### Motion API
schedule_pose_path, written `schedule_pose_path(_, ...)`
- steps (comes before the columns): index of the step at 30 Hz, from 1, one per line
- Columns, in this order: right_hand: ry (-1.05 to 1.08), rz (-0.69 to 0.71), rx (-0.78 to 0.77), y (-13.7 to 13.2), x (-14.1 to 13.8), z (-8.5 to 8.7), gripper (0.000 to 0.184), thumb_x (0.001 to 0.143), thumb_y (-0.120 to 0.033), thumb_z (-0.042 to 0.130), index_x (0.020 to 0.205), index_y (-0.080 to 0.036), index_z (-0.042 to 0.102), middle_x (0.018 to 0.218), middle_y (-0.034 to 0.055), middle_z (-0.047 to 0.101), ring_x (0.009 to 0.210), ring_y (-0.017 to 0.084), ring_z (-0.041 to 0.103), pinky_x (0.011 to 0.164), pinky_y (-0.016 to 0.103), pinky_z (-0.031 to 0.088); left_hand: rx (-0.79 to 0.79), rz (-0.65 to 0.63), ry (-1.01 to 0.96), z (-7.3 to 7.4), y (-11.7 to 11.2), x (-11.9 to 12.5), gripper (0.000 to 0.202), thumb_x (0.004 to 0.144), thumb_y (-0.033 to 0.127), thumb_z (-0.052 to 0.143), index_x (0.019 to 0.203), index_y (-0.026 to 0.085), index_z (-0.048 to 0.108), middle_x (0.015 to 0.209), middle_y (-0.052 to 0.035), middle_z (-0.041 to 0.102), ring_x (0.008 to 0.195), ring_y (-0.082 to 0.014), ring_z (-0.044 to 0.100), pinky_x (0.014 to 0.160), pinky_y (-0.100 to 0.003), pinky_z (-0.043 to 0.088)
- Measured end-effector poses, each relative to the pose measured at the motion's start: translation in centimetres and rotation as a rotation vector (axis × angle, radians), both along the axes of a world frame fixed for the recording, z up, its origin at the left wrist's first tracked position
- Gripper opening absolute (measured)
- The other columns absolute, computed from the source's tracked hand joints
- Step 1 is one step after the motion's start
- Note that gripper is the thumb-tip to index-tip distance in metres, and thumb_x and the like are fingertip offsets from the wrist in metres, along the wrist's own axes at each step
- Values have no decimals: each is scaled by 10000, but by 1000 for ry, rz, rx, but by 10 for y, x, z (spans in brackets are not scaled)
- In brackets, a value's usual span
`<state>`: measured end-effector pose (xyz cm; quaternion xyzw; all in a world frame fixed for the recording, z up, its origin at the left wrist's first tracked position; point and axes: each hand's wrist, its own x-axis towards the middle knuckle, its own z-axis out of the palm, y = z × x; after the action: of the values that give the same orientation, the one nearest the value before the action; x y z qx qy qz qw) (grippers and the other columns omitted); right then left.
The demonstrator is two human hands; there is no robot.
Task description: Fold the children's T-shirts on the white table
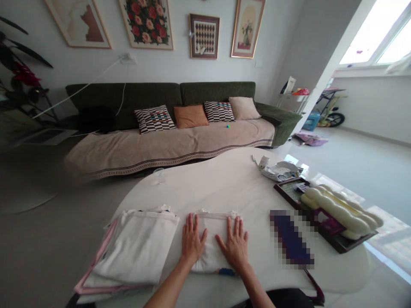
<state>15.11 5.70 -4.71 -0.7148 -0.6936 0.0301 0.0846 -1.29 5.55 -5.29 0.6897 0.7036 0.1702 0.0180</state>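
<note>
A folded white garment (213, 252) with a dark blue patch near its front edge lies on the white table (205, 184). Across its left side my left hand (192, 239) rests flat, fingers stretched out. My right hand (236, 244) lies flat on the right side, thumb and fingers spread. Neither hand grips anything. To the left is a stack of folded clothes (138, 248), white on top with pink cloth showing at its edge.
A pixelated dark blue item (290, 239) lies to the right. Beyond it, a dark tray (346, 244) carries a cream bubble-shaped box (342, 209). A crumpled silver packet (282, 171) and a clear cup (159, 176) stand farther back. A green sofa (128, 96) lines the wall.
</note>
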Motion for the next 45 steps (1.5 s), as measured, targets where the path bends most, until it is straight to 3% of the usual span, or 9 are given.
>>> schedule_pose_path(5,65,38,-158,39,21,32,385,844,-311,381,1180,-152,483,1190,162,489,1103,267,436,843,351,362,-193,11,-71,29,25,-10,354,857,310,370,1175,209,489,1248,-83,459,1164,-220,387,940,-344,325)
schedule_pose_path(10,88,14,-147,60,33,46,338,837,-134,346,1133,-81,501,1087,176,538,1045,227,480,836,315,368,-252,78,-170,48,38,-20,282,795,166,450,1069,190,512,1118,-72,516,1039,-170,472,873,-272,347)
schedule_pose_path(15,141,112,-191,47,46,55,159,832,-262,502,890,-134,578,907,39,603,846,144,557,777,328,420,-339,34,-314,62,33,-28,209,704,139,532,902,121,596,851,-43,616,806,-163,568,712,-236,402)
schedule_pose_path(21,300,270,-94,47,77,124,142,700,-179,503,804,-146,594,755,10,627,722,132,566,637,217,393,-300,-256,-488,136,33,-54,208,644,164,591,852,160,602,824,32,624,725,-106,555,656,-182,405)
schedule_pose_path(26,413,332,128,18,94,161,181,729,-232,443,881,-185,529,861,20,602,731,133,536,671,231,394,-117,-502,-540,181,-10,-53,213,711,153,505,912,185,565,901,14,619,830,-115,555,766,-202,400)
schedule_pose_path(29,400,350,211,-14,100,137,192,708,-159,425,873,-195,514,895,36,577,813,155,521,736,262,400,-106,-612,-444,167,-48,-43,299,716,102,467,983,205,552,988,-11,613,944,-143,539,864,-247,377)
schedule_pose_path(34,298,323,60,-61,99,77,326,618,-36,420,865,-207,547,1039,55,545,1002,187,484,836,298,390,-348,-848,-193,107,-88,-41,400,684,99,512,1052,251,546,1212,-23,530,1162,-206,426,1011,-387,264)
schedule_pose_path(38,304,254,69,-73,54,62,327,714,-55,385,958,-200,547,1033,76,541,1003,192,490,852,309,388,-307,-752,-166,80,-60,-39,367,762,133,446,1106,218,544,1244,-50,503,1187,-174,400,1013,-329,276)
schedule_pose_path(45,290,366,34,-96,-64,46,317,752,-193,510,1060,-256,552,1107,49,535,1014,219,476,861,331,372,-277,-432,-44,61,8,-23,400,812,228,444,1205,291,484,1312,-28,422,1194,-204,360,976,-346,293)
